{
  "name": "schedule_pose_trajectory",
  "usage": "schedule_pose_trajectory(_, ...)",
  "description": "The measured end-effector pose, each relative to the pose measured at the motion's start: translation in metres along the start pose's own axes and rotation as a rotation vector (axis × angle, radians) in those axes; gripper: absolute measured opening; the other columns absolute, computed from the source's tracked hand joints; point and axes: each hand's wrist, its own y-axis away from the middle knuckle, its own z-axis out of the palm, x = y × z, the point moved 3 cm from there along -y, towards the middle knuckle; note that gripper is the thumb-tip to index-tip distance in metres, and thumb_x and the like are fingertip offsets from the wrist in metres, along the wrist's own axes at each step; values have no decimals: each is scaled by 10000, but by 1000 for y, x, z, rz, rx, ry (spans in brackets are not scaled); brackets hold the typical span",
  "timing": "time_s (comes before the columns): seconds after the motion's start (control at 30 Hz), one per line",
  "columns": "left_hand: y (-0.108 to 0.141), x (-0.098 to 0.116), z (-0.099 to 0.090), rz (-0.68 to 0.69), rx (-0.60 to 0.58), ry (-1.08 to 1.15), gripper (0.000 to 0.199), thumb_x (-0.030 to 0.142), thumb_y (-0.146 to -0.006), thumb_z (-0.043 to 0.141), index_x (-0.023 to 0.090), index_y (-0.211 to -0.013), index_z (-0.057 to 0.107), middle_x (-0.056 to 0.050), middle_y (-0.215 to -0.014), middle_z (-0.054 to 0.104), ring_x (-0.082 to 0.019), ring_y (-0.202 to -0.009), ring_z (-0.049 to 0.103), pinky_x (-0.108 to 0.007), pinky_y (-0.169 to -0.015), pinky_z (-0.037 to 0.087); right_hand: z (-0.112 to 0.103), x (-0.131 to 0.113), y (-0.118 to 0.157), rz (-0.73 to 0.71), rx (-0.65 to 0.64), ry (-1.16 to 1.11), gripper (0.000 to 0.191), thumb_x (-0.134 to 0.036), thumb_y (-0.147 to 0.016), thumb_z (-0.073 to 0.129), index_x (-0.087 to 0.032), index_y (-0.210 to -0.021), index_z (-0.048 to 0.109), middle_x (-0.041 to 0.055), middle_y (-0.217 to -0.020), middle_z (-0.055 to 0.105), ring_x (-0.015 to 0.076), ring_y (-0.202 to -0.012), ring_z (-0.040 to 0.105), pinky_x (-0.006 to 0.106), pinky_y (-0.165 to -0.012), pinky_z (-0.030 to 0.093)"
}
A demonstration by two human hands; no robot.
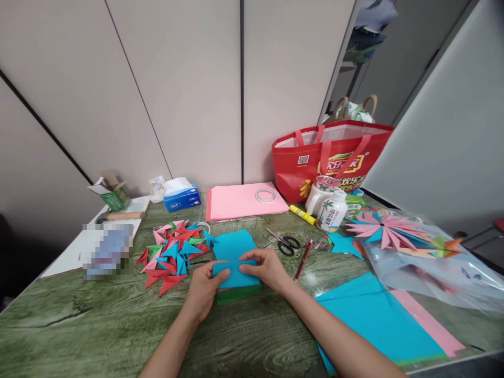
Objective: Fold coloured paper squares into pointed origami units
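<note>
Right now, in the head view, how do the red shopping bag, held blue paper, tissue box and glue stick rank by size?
Red shopping bag
Held blue paper and tissue box: too alike to rank
Yellow glue stick

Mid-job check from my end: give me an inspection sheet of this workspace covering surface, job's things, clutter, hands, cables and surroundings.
Surface: green, wood-grained tabletop.
Job's things: blue paper in the hands; green paper showing just below it; folded paper pieces heaped to the left.
Clutter: black-handled scissors, yellow glue stick, white bottle, blue tissue box, red bag; one item at far left is pixelated, cannot tell what.
Hands: left hand and right hand both grip the blue paper, thumbs on top.
Cables: nothing seen.
Surroundings: pale wall panels behind the table.
</note>
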Motion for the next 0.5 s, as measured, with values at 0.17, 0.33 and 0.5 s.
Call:
schedule_pose_trajectory(0.17, -2, 0, 0, 32, -5, -8, 257, 267, -561, 733, 131, -771, 678, -42, -682, 696, -170, -591, 619, -292, -590, 501, -1, 2, -1, 20, -12, -19, 266, -325, -549, 709, -123, -721, 690, -13, -529, 562, 62, -443, 314, 190, -408, 231)
schedule_pose_trajectory(0.33, -3, -4, -3, 35, 30, -21, 269, 275, -548, 739, 128, -765, 680, -39, -663, 693, -171, -578, 615, -296, -579, 499, -1, 0, -1, -48, -22, 87, 230, -303, -585, 691, -136, -743, 698, -14, -533, 580, 61, -436, 313, 189, -408, 234)
schedule_pose_trajectory(0.5, -4, -5, -5, 51, 18, -96, 274, 276, -568, 727, 125, -790, 676, -43, -714, 693, -171, -616, 609, -290, -602, 488, 2, -3, 0, -101, -69, 109, 197, -321, -671, 628, -163, -765, 700, 20, -703, 671, 117, -542, 494, 217, -509, 366)
